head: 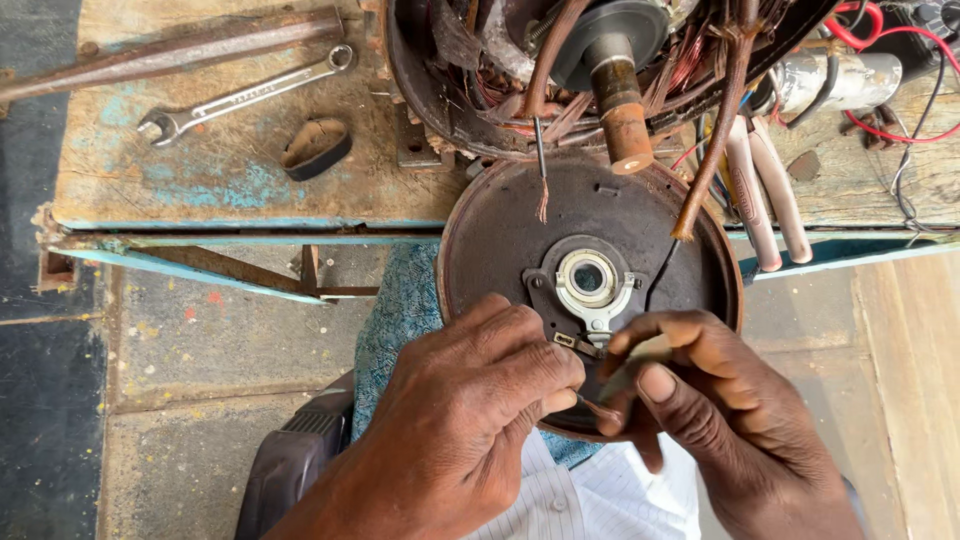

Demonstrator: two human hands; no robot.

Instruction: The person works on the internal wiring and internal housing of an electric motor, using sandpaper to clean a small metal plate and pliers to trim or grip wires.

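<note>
Both hands meet low in the view, knuckles up. The left hand [470,400] curls its fingers [545,375] inward toward the right hand [710,400], whose thumb and forefinger pinch together just beside them.

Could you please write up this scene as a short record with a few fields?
Setting: worn wooden workbench with flaking blue paint
Main thing: round dark metal motor cover, propped at the bench edge over the person's lap
Left hand: resting on the cover's lower part, fingers pinched on a thin wire
Right hand: thumb and fingers meeting the left at the same wire
Centre of cover: pale ring fitting
Behind: motor body with copper windings and a rusty shaft
On bench: spanner, red wires
</note>
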